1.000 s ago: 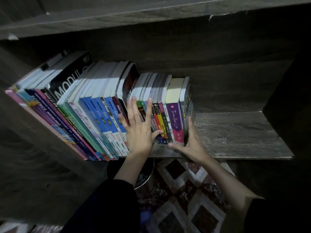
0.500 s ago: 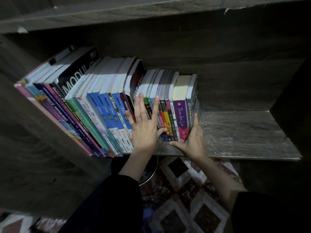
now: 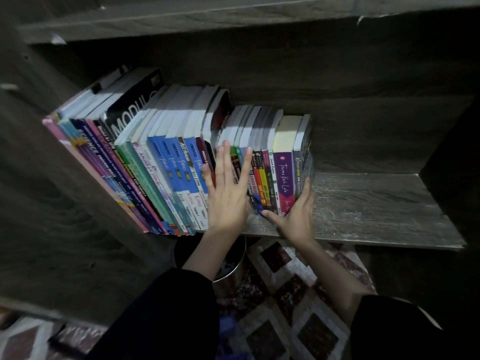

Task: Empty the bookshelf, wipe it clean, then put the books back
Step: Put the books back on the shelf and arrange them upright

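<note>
A row of books stands on the left half of the dark wooden shelf board (image 3: 376,209). Tall textbooks (image 3: 166,172) lean to the left, and shorter paperbacks stand to their right, among them a purple-spined book (image 3: 284,175). My left hand (image 3: 228,196) lies flat with its fingers spread on the spines where the tall and short books meet. At the right end of the row is my right hand (image 3: 298,211). Its fingers press against the side of the last book and its thumb stretches along the bottom of the spines.
The right half of the shelf board is bare and scratched, closed off by a dark side panel (image 3: 452,178). Another shelf runs overhead (image 3: 233,19). Below the board stand a round metal bin (image 3: 231,266) and a patterned rug (image 3: 285,320).
My right hand has slid in tighter against the end book, its thumb now along the spines. The left hand stays flat on the spines. The view has shifted slightly.
</note>
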`<act>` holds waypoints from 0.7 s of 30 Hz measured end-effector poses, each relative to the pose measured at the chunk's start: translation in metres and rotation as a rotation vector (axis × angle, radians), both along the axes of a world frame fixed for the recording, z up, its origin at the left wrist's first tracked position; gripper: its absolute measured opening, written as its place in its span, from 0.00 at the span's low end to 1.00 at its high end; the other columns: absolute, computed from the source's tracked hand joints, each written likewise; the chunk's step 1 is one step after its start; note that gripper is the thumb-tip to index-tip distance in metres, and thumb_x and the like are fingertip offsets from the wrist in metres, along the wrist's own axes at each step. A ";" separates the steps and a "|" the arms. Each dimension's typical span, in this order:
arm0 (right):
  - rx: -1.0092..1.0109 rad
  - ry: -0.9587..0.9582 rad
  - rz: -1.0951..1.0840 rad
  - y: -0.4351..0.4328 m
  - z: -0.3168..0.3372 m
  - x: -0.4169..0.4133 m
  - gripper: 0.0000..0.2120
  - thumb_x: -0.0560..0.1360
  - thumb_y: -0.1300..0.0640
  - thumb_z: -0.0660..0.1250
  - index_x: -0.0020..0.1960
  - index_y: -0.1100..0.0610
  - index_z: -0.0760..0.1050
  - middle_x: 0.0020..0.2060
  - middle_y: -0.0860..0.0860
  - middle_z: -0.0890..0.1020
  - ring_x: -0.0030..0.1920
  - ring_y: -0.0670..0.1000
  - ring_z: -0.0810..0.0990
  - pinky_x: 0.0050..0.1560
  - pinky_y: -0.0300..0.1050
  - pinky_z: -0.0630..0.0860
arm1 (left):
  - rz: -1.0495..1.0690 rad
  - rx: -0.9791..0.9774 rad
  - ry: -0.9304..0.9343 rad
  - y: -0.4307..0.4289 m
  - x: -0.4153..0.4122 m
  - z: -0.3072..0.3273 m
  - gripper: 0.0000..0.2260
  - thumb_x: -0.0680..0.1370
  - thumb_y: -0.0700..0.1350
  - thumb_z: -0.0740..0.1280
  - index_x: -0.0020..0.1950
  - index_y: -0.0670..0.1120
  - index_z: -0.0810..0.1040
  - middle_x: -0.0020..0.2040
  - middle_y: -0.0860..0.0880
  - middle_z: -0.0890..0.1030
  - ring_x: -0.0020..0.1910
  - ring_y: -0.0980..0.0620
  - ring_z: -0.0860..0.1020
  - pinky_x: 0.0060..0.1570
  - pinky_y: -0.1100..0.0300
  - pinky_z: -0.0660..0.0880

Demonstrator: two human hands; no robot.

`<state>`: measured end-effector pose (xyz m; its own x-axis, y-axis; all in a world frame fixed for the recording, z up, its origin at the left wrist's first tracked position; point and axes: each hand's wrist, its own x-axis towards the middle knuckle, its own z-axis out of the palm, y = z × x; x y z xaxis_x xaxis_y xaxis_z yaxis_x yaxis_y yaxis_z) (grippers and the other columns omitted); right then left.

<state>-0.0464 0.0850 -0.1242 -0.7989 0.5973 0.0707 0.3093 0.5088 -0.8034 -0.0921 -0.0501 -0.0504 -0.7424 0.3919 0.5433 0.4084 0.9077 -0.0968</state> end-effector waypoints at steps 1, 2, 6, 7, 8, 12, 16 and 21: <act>-0.031 0.015 -0.013 -0.002 0.001 0.000 0.62 0.62 0.49 0.80 0.77 0.55 0.37 0.76 0.62 0.50 0.76 0.61 0.49 0.73 0.58 0.51 | -0.043 0.026 -0.002 -0.004 0.005 0.002 0.56 0.65 0.41 0.77 0.78 0.47 0.38 0.77 0.39 0.40 0.76 0.44 0.37 0.70 0.45 0.30; -0.047 0.036 -0.030 -0.005 0.002 0.000 0.60 0.63 0.51 0.79 0.77 0.55 0.38 0.75 0.62 0.51 0.75 0.61 0.50 0.73 0.59 0.51 | -0.098 0.058 0.013 -0.009 0.010 0.003 0.50 0.68 0.40 0.75 0.78 0.46 0.43 0.77 0.39 0.44 0.76 0.45 0.40 0.72 0.46 0.32; -0.039 0.151 -0.110 -0.020 0.016 0.002 0.50 0.68 0.58 0.75 0.78 0.57 0.45 0.74 0.60 0.59 0.74 0.60 0.56 0.73 0.61 0.54 | -0.268 0.266 0.008 -0.034 0.033 0.001 0.31 0.74 0.37 0.66 0.76 0.45 0.61 0.77 0.40 0.56 0.77 0.44 0.48 0.74 0.44 0.46; -0.042 0.175 -0.123 -0.024 0.023 0.002 0.48 0.69 0.59 0.74 0.78 0.56 0.45 0.74 0.59 0.59 0.74 0.58 0.55 0.74 0.61 0.54 | -0.281 0.327 -0.005 -0.040 0.037 0.000 0.29 0.74 0.37 0.65 0.75 0.45 0.63 0.76 0.41 0.59 0.77 0.44 0.51 0.74 0.44 0.49; -0.044 0.207 -0.129 -0.027 0.030 0.003 0.47 0.70 0.59 0.73 0.78 0.54 0.45 0.75 0.57 0.59 0.75 0.57 0.55 0.74 0.61 0.54 | -0.286 0.386 -0.006 -0.044 0.041 0.000 0.27 0.74 0.36 0.64 0.73 0.45 0.66 0.75 0.42 0.62 0.76 0.44 0.54 0.73 0.45 0.54; 0.024 0.401 -0.091 -0.026 0.067 0.001 0.47 0.71 0.58 0.72 0.78 0.48 0.45 0.75 0.56 0.57 0.75 0.57 0.55 0.73 0.62 0.55 | -0.312 0.566 -0.073 -0.036 0.046 0.021 0.23 0.75 0.35 0.64 0.70 0.44 0.69 0.70 0.45 0.68 0.70 0.47 0.62 0.69 0.56 0.60; 0.154 0.312 0.072 -0.015 0.097 -0.002 0.48 0.71 0.45 0.72 0.74 0.35 0.38 0.75 0.61 0.53 0.74 0.64 0.56 0.69 0.65 0.61 | -0.244 0.507 -0.304 -0.006 0.038 0.053 0.30 0.78 0.40 0.62 0.77 0.46 0.53 0.78 0.47 0.52 0.75 0.49 0.50 0.70 0.57 0.55; 0.201 0.208 0.179 -0.004 0.105 0.001 0.52 0.69 0.44 0.73 0.72 0.34 0.33 0.75 0.64 0.53 0.73 0.66 0.56 0.69 0.63 0.59 | -0.037 0.390 -0.323 0.011 0.033 0.063 0.36 0.76 0.44 0.64 0.77 0.42 0.47 0.72 0.43 0.56 0.66 0.46 0.60 0.61 0.53 0.70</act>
